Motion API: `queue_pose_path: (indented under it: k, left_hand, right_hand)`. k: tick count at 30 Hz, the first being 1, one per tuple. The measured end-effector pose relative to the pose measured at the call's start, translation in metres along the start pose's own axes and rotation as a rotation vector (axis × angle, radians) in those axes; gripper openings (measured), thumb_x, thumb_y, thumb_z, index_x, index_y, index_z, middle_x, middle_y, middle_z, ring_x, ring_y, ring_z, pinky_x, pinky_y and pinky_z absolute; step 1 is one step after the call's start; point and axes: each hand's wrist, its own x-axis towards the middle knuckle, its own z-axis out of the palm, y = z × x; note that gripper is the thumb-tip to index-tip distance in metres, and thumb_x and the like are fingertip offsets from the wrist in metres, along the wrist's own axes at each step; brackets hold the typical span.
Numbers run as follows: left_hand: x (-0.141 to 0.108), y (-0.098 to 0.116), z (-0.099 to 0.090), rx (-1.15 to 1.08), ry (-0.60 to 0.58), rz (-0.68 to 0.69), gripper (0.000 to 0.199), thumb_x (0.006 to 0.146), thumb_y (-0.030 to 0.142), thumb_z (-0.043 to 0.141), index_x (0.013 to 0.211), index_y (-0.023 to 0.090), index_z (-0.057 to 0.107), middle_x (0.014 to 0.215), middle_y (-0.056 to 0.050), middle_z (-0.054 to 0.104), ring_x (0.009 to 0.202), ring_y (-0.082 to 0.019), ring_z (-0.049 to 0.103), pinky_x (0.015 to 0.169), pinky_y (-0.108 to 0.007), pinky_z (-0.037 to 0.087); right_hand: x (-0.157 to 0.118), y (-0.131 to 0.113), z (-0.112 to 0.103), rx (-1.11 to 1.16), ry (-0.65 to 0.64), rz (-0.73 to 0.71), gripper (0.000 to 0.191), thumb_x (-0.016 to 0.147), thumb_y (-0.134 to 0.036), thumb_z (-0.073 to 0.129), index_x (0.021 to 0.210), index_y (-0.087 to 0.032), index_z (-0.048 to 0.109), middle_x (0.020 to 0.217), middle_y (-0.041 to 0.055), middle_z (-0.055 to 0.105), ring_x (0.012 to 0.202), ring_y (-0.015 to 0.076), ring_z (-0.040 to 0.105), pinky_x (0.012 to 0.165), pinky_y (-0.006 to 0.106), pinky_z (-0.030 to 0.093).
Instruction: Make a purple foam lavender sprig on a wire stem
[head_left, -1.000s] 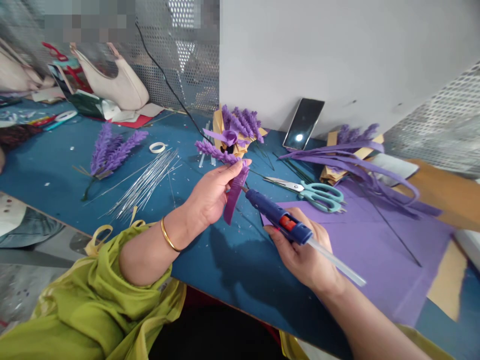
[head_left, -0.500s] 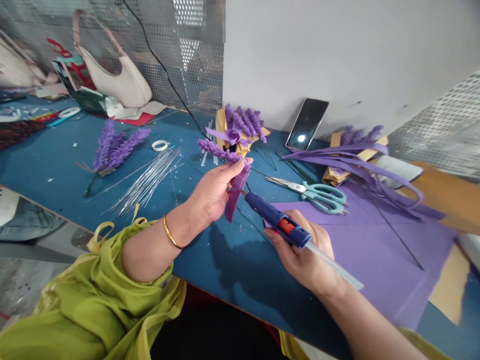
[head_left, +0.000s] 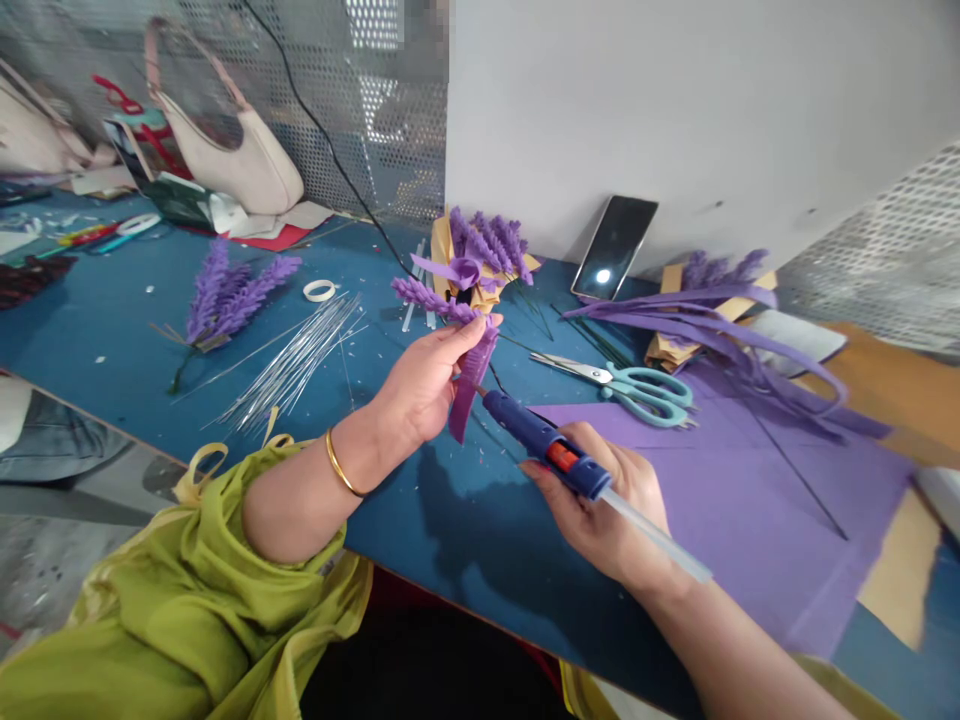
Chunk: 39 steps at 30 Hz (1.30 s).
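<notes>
Between the thumb and fingers of my left hand (head_left: 429, 375) is a purple artificial lavender stem (head_left: 431, 300), its fringed head pointing left. A purple fringed strip (head_left: 466, 395) hangs down from it beside my fingers. My right hand (head_left: 611, 500) is wrapped round a dark blue hot glue gun (head_left: 544, 440) with a clear glue stick (head_left: 656, 535) poking out of its back. The gun's nozzle is at the strip's right edge; whether they touch I cannot tell.
Teal scissors (head_left: 637, 390) lie right of my hands by a purple sheet (head_left: 750, 500). Behind stand a phone (head_left: 615, 248) and a wrapped lavender bunch (head_left: 491, 250). Leftward are wires (head_left: 296, 360), a tape roll (head_left: 320, 291), a loose lavender bunch (head_left: 232, 295) and a handbag (head_left: 232, 150). Purple strips (head_left: 705, 320) lie right.
My right hand and the glue gun have shifted slightly left, the nozzle moving along with them. My left hand with the lavender stem has moved a touch left.
</notes>
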Motion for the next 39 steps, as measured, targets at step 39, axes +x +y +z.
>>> queue_pose_path:
  k: [39]
  left_hand:
    - [0.008,0.008,-0.003,-0.132,0.104,-0.009,0.009,0.084,0.021,0.074,0.087,0.013,0.074,0.067,0.002,0.063,0.058,-0.008,0.051,0.057,-0.021,0.04]
  right_hand:
    - [0.004,0.011,0.008,0.7,-0.118,0.917,0.047,0.086,-0.061,0.06,0.086,-0.016,0.072,0.054,0.0004,0.058,0.047,0.0127,0.048,0.046,0.026,0.034]
